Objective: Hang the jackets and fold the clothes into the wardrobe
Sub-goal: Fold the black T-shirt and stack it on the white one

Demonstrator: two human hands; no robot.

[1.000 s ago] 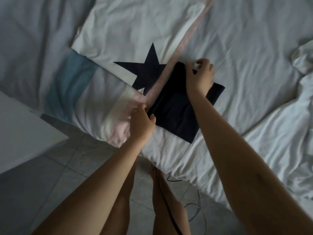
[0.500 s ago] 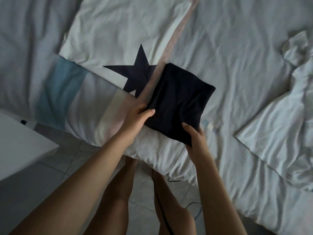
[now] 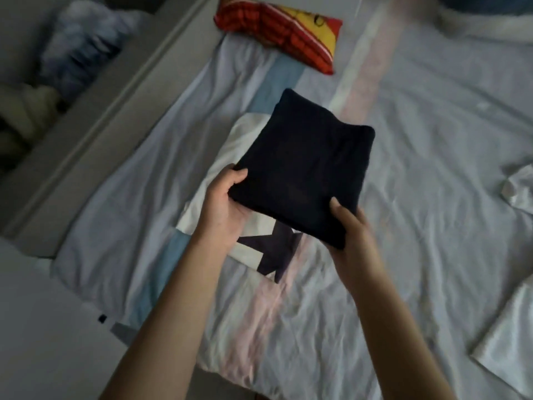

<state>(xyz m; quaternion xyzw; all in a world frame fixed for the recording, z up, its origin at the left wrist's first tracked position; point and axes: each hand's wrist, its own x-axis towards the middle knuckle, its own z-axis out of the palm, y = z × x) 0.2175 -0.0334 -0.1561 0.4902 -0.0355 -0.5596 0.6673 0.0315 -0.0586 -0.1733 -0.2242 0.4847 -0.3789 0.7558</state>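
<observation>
Both hands are on the folded dark garment (image 3: pixel 305 168), one per side, set apart. Left hand (image 3: pixel 222 203) grips the near-left edge with the thumb on top and fingers curled under. Right hand (image 3: pixel 352 229) grips the near corner the same way. The garment is a flat, roughly square packet held out ahead of the hands, over the bed (image 3: pixel 432 140). It looks lifted off the sheet rather than resting on it, but the frame is soft, so I'm not certain.

Under the hands is a pale cover (image 3: pixel 259 313) with blue, white and pink bands. A dark star print (image 3: pixel 277 255) shows between my wrists, partly hidden by the garment.

Far ahead of the hands, a red-and-yellow pillow (image 3: pixel 279 33) lies on the bed. Well right of the right hand is a crumpled white cloth (image 3: pixel 516 186) at the frame edge. A second white piece (image 3: pixel 507 336) lies beside my right forearm.

Left of the left hand, a grey frame (image 3: pixel 115 111) runs along the bed. Beyond it is blue-and-white fabric (image 3: pixel 78 47), too blurred to identify. A plain white surface (image 3: pixel 43 327) sits by my left forearm.
</observation>
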